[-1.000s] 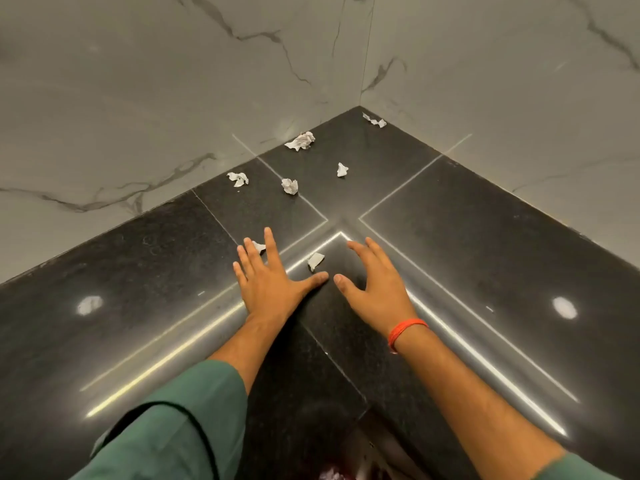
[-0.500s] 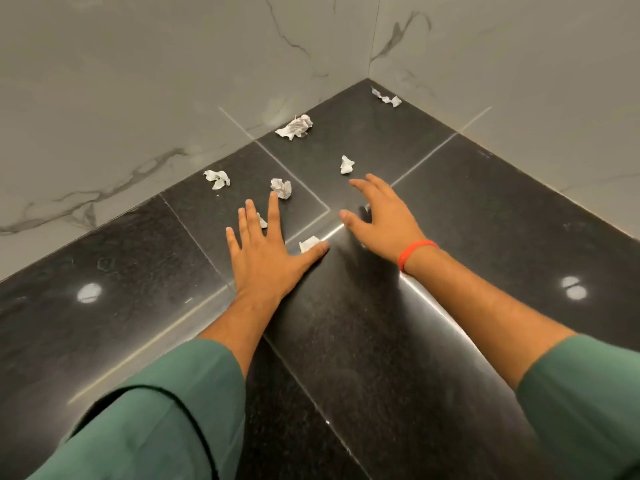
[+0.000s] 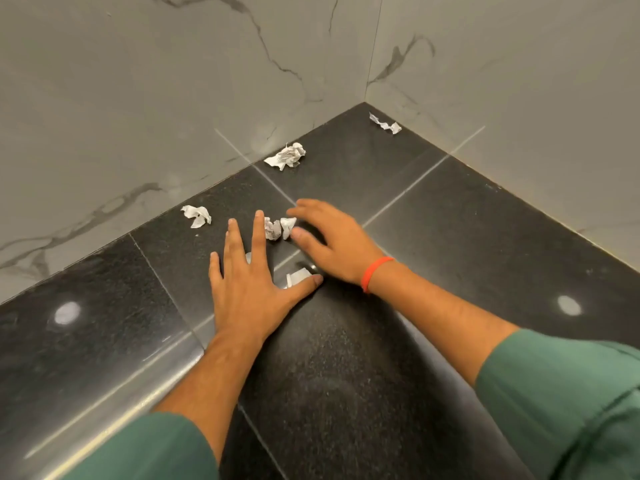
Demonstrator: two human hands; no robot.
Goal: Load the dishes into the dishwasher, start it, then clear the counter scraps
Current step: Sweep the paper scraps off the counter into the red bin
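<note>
Two bare hands lie on a black counter (image 3: 485, 237) near its back corner. The left hand (image 3: 249, 282) rests flat, fingers spread. The right hand (image 3: 332, 240) cups, gripping nothing, beside two paper scraps (image 3: 280, 227). Sweeping carelessly could scatter lighter scraps toward the front edge.

No readable text, label, brand, number or sign anywhere on counter, walls or scraps.

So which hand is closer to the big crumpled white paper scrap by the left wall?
Right. The right hand reaches just below the big crumpled white paper scrap; the left hand lies flat farther back.
</note>
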